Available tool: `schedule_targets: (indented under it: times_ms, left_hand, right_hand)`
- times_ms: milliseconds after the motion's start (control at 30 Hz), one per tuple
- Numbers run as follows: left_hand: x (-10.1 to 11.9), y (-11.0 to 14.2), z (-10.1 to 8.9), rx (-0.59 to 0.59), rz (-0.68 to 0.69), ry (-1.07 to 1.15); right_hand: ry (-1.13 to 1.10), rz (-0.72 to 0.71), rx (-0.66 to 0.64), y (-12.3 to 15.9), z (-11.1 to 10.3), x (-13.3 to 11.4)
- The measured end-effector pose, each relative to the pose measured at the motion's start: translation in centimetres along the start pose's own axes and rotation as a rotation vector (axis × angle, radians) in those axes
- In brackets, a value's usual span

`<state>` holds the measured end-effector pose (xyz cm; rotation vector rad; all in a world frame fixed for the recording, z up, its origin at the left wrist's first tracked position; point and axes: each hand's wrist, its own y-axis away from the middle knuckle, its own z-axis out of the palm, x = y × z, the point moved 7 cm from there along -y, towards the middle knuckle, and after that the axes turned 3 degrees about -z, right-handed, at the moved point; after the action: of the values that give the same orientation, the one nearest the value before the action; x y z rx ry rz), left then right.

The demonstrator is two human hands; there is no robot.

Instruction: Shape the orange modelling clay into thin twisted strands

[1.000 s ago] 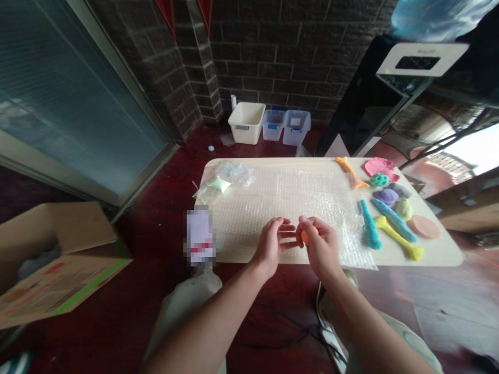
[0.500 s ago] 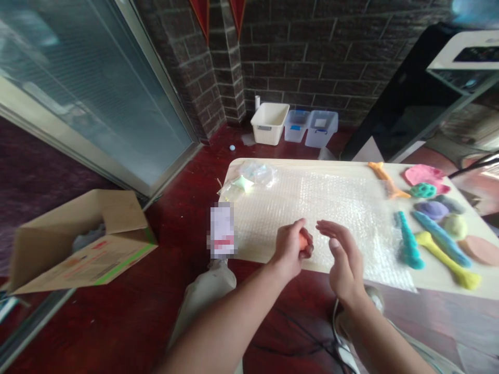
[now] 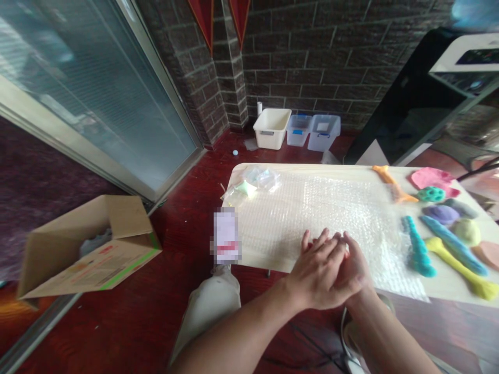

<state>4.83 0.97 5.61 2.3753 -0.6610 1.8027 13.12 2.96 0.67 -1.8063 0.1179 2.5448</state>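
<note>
Over the near edge of the table, my left hand [image 3: 322, 272] lies palm down across my right hand [image 3: 356, 265], its fingers stretched out and a little spread. My right hand is turned palm up underneath, with its fingers partly covered. Between the two palms is a lump of orange modelling clay [image 3: 346, 254]; only slivers of it show, so its shape is hidden. Bubble wrap [image 3: 335, 202] covers the middle of the table beneath and beyond my hands.
Coloured clay pieces line the right side: an orange bone shape [image 3: 395, 186], a teal stick [image 3: 417, 249], a yellow bone shape [image 3: 460, 265]. Plastic packets [image 3: 261, 179] lie at the far left corner. An open cardboard box [image 3: 128, 259] and storage bins [image 3: 273, 130] stand on the floor.
My left hand, earlier closed around the orange lump apart from my open right hand, has moved right and flattened over the right palm. The lump is now between both hands.
</note>
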Motion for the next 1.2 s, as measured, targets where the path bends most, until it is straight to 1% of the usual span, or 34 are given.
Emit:
schedule_targets:
  times_ms: [67, 100, 133, 200, 267, 300, 333, 367, 400, 433, 467, 500, 533, 567, 600, 633, 667, 700, 733, 767, 833, 867, 900, 933, 967, 1000, 1033, 1100, 1167, 1200]
  left_hand:
    - [0.4, 0.2, -0.1, 0.0, 0.0, 0.104]
    - [0.7, 0.2, -0.4, 0.013, 0.016, 0.145]
    - [0.8, 0.1, -0.8, 0.042, 0.029, 0.181]
    - [0.2, -0.3, -2.2, 0.17, -0.007, 0.27]
    - [-1.8, -0.7, -3.1, 0.322, -0.155, 0.439]
    - [-3.1, -0.7, -3.0, 0.372, -0.267, 0.565]
    - [-4.5, -0.7, -2.4, 0.391, -0.39, 0.732]
    - [-5.6, -0.6, -1.4, 0.377, -0.506, 0.908]
    - [-6.4, -0.5, -0.2, 0.34, -0.612, 1.073]
    - [-6.9, -0.4, 1.1, 0.28, -0.706, 1.218]
    - [-7.2, -0.2, 2.3, 0.216, -0.779, 1.339]
    - [-7.2, -0.2, 3.1, 0.166, -0.826, 1.435]
    - [-7.3, -0.2, 3.5, 0.147, -0.84, 1.509]
    - [-7.4, -0.4, 3.5, 0.169, -0.827, 1.554]
    - [-7.7, -0.5, 3.0, 0.232, -0.806, 1.552]
    - [-8.1, -0.6, 2.3, 0.315, -0.792, 1.491]
    - [-8.5, -0.7, 1.4, 0.395, -0.786, 1.377]
    - [-8.8, -0.7, 0.4, 0.449, -0.793, 1.23]
    - [-8.9, -0.7, -0.5, 0.478, -0.8, 1.08]
    - [-8.8, -0.7, -1.3, 0.487, -0.797, 0.946]
    - [-8.1, -1.0, -2.7, 0.475, -0.724, 0.765]
    - [-7.5, -1.1, -3.3, 0.474, -0.66, 0.703]
    - [-6.8, -1.1, -3.8, 0.475, -0.588, 0.643]
    - [-6.0, -1.1, -4.2, 0.477, -0.508, 0.582]
    - [-5.0, -1.0, -4.4, 0.469, -0.426, 0.525]
    - [-4.1, -1.0, -4.4, 0.443, -0.347, 0.472]
    - [-3.1, -0.9, -4.2, 0.399, -0.275, 0.415]
    - [-1.4, -0.8, -3.1, 0.263, -0.157, 0.301]
    - [-0.3, -0.5, -1.7, 0.134, -0.085, 0.219]
    - [0.0, -0.3, -1.2, 0.092, -0.063, 0.203]
  right_hand:
    - [0.011, 0.063, 0.062, -0.5, -1.0, 0.1]
    - [0.033, 0.082, 0.115, -0.7, -1.6, -0.2]
    - [0.057, 0.08, 0.171, -0.8, -2.2, -0.7]
    - [0.104, 0.041, 0.285, -0.7, -3.2, -2.0]
    - [0.178, 0.013, 0.332, -0.4, -3.5, -2.9]
    - [0.26, -0.004, 0.33, -0.2, -3.5, -3.3]
    - [0.379, -0.042, 0.32, 0.0, -3.3, -3.7]
    - [0.524, -0.109, 0.298, 0.2, -2.9, -4.1]
    - [0.676, -0.204, 0.258, 0.4, -2.2, -4.6]
    - [0.815, -0.31, 0.187, 0.7, -1.2, -4.9]
    - [0.927, -0.411, 0.088, 1.0, 0.1, -4.9]
    - [1.005, -0.497, -0.029, 1.3, 1.4, -4.6]
    - [1.055, -0.558, -0.157, 1.7, 2.7, -4.0]
    - [1.089, -0.6, -0.265, 2.1, 3.7, -3.5]
    - [1.108, -0.631, -0.344, 2.5, 4.3, -3.0]
    - [1.11, -0.657, -0.385, 2.8, 4.7, -2.7]
    - [1.09, -0.67, -0.387, 3.0, 4.7, -2.7]
    - [1.048, -0.658, -0.352, 2.9, 4.3, -2.8]
    - [0.978, -0.623, -0.276, 2.7, 3.5, -3.0]
    - [0.869, -0.565, -0.173, 2.3, 2.4, -3.2]
    - [0.551, -0.371, 0.019, 1.4, -0.1, -2.8]
    - [0.376, -0.243, 0.062, 0.9, -0.9, -2.1]
    - [0.217, -0.112, 0.062, 0.5, -1.1, -1.2]
    - [0.095, 0.011, 0.026, 0.3, -0.9, -0.3]
    - [0.018, 0.113, -0.026, 0.2, -0.4, 0.3]
    - [-0.019, 0.182, -0.074, 0.2, 0.1, 0.7]
    - [-0.032, 0.216, -0.107, 0.3, 0.6, 0.7]
    - [-0.037, 0.217, -0.121, 0.3, 1.3, 0.3]
    - [-0.052, 0.193, -0.092, 0.3, 1.5, 0.0]
    - [-0.065, 0.172, -0.063, 0.2, 1.4, -0.2]
